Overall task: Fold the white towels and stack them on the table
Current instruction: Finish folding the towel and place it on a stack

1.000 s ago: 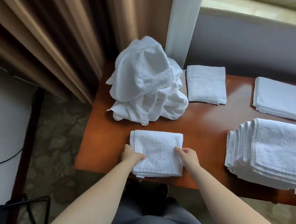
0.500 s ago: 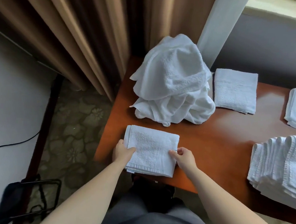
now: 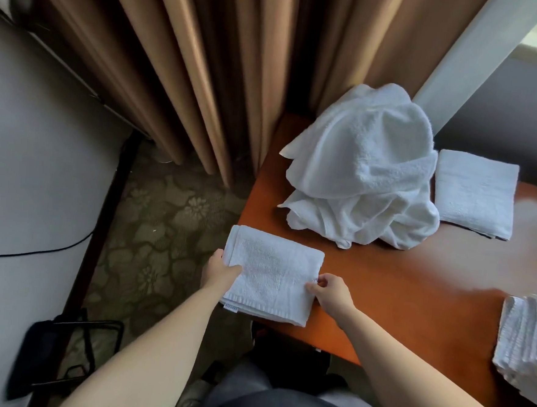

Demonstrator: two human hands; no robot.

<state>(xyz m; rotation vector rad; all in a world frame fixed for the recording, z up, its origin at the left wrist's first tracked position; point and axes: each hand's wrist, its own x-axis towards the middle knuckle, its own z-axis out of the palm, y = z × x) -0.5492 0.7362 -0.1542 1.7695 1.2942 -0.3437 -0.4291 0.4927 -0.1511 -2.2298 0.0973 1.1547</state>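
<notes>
We have a folded towel lying at the near left corner of the table, its left edge overhanging the corner. Our left hand grips that left edge, thumb on top and fingers tucked under and out of view. Our right hand pinches the right edge between thumb and fingertips.

The step in hand looks like lifting this finished fold and carrying it to the stack at the right. To do that well, we should lift both edges together and keep the towel level, so the layers do not slide apart (terry cloth sags quickly when held from one side), then lay it down square on the pile.

The heap of unfolded towels sits at the back of the table, with one folded towel just beside it. How many remain in the heap we cannot tell. The stack is cut off by the right edge of the view, so its height and neatness stay uncertain.
</notes>
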